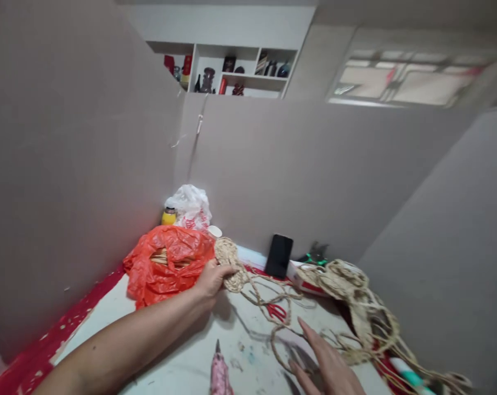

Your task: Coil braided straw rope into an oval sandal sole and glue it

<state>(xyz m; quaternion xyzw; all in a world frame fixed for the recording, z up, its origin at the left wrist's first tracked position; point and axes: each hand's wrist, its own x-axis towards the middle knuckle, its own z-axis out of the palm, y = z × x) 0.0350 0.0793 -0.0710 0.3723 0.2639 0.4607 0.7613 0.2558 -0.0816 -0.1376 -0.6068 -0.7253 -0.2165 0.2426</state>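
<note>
My left hand is closed on a coiled braided rope piece, straw-coloured, with the thumb over its front. A loose rope trails from that piece across the white board to my right hand. My right hand is blurred, its fingers apart, and a bend of the rope passes beside its lower finger. Between my arms, at the bottom edge, a pink hot glue gun points its nozzle away from me. Red-handled scissors lie partly under the rope.
A red plastic bag with flat tan pieces sits left, before a white bag and a yellow jar. A black phone leans at the back. Piled rope and green-handled pliers lie right. Grey partitions surround the board.
</note>
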